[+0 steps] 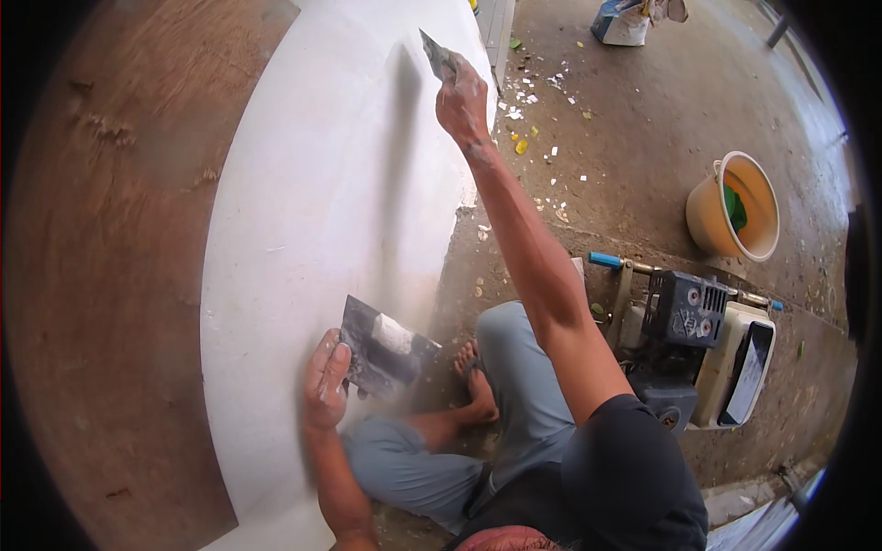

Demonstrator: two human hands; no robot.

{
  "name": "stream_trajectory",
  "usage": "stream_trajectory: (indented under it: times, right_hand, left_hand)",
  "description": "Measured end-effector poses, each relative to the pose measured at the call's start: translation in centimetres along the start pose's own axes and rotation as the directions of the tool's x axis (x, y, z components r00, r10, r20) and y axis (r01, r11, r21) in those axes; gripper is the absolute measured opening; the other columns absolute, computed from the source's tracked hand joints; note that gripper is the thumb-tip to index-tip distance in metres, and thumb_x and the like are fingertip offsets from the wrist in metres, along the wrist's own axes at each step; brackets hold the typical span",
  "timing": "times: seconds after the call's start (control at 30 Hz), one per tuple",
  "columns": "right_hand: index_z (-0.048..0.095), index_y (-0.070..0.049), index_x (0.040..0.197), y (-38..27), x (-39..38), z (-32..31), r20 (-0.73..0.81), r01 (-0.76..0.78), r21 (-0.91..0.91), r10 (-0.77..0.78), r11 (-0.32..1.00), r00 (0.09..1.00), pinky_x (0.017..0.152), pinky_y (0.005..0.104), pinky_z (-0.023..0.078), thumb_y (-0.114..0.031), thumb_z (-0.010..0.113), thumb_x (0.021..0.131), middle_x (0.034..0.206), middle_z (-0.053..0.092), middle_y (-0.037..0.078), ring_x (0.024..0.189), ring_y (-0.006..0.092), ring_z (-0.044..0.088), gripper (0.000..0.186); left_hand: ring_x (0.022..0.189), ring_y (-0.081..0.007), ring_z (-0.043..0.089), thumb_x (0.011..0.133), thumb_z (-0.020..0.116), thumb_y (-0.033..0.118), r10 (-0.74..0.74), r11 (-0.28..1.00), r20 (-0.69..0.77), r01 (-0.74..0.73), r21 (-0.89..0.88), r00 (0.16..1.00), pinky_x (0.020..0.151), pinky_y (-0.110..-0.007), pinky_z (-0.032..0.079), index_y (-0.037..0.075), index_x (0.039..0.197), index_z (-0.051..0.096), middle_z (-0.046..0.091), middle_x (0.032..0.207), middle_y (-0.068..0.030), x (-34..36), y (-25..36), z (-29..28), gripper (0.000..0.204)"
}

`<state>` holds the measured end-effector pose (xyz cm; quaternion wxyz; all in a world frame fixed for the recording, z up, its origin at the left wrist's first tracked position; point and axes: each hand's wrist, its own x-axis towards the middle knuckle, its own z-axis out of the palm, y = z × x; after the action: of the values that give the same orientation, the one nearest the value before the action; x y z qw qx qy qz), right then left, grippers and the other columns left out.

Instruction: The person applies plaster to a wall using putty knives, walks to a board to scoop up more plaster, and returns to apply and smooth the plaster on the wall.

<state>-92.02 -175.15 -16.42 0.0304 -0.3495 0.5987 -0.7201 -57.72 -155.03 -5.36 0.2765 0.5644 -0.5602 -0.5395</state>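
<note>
My right hand (461, 101) is closed on a small putty knife (435, 53), reaching far forward over the white curved surface (276, 211) near its upper right edge; whether the blade touches it I cannot tell. My left hand (326, 376) grips a dark, square metal plate (377, 358) with a lump of white putty on it, low over the same surface. The white surface has a long shadow down its middle and borders a brown wooden panel (119, 275) on the left.
A cream bucket (707, 211) with something green inside stands at right. Below it are a machine (680, 312) with blue handles and a phone (747, 372). A bag (620, 28) sits at the back. Paint flakes and leaves litter the concrete floor (625, 129). My bent legs and bare foot are beside the white surface.
</note>
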Motion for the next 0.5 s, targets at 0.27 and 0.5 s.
stream_trajectory:
  times: [0.27, 0.5]
  right_hand:
    - [0.064, 0.001, 0.118, -2.0, -6.5, -1.0, 0.193, 0.140, 0.134, -0.165, 0.981, 0.967, 0.088, 0.0432, 0.052, -0.001, 0.047, 0.097, 0.110, 0.067, 0.022, 0.102, 0.0376, 0.066, 0.027]
    - [0.060, 0.003, 0.123, 3.9, -1.3, 1.9, 0.041, 0.148, 0.025, -0.149, 0.989, 0.988, 0.095, 0.0436, 0.051, 0.006, 0.045, 0.093, 0.116, 0.064, 0.025, 0.106, 0.0406, 0.063, 0.033]
  left_hand:
    - [0.079, -0.0047, 0.044, 0.104, 0.048, 0.016, -0.101, 0.995, 0.201, 0.096, 0.033, 0.974, 0.069, -0.020, 0.038, -0.001, 0.109, 0.058, 0.053, 0.088, 0.0028, 0.5, 0.4, -1.6, 0.020]
    - [0.074, -0.0039, 0.039, 0.105, 0.046, 0.018, -0.103, 0.989, 0.330, 0.060, 0.138, 0.938, 0.065, -0.021, 0.034, 0.001, 0.106, 0.058, 0.048, 0.083, 0.0055, 1.2, 1.2, -0.3, 0.020]
